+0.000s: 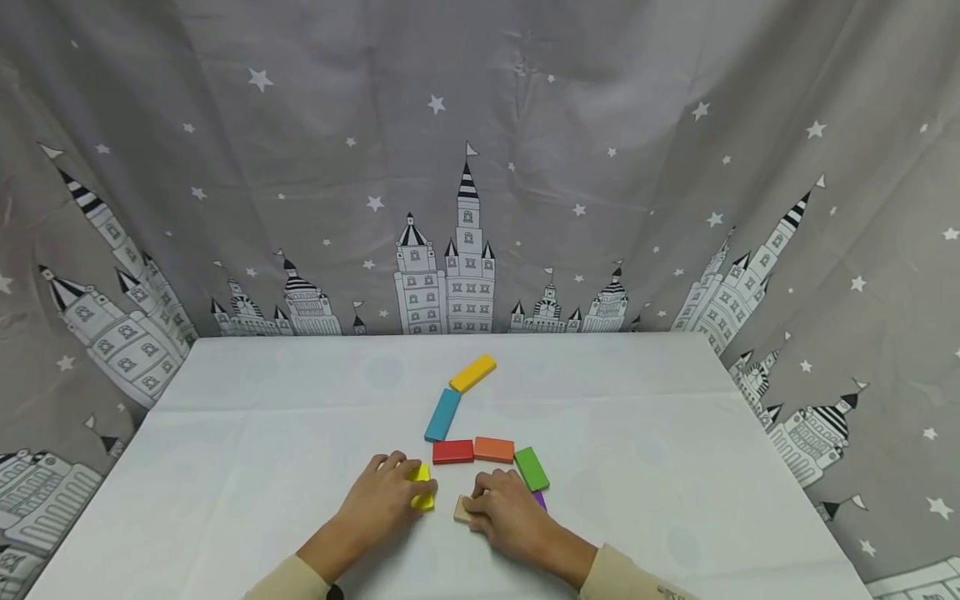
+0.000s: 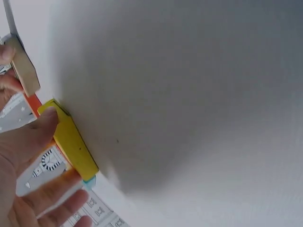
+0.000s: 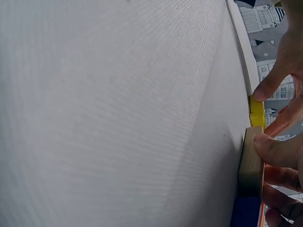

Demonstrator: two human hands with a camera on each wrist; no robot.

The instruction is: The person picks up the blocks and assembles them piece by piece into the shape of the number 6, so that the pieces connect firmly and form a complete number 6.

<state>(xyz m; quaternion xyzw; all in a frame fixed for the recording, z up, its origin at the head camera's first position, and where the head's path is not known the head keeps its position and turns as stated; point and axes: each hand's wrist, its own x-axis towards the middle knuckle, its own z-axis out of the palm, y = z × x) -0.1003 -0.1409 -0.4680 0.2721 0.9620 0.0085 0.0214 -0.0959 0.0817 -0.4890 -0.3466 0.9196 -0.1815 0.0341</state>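
My left hand [image 1: 381,500] grips a bright yellow block [image 2: 75,144] by its two ends, thumb at the near end and fingers at the far one. To its right, my right hand [image 1: 513,518] pinches a plain wooden block [image 3: 251,161] between thumb and fingers. Both blocks are at the white tabletop. A purple block [image 1: 540,500] shows partly from behind the right hand, close to the wooden block's end. Beyond the hands, a red block [image 1: 453,452] and an orange block [image 1: 494,450] lie end to end, with a green block [image 1: 532,468] slanting down at the right.
A blue block [image 1: 442,415] slants up from near the red one, and an amber block [image 1: 473,373] continues from its top. The white-covered table [image 1: 300,467] ends at a grey curtain [image 1: 555,117] printed with castles and stars.
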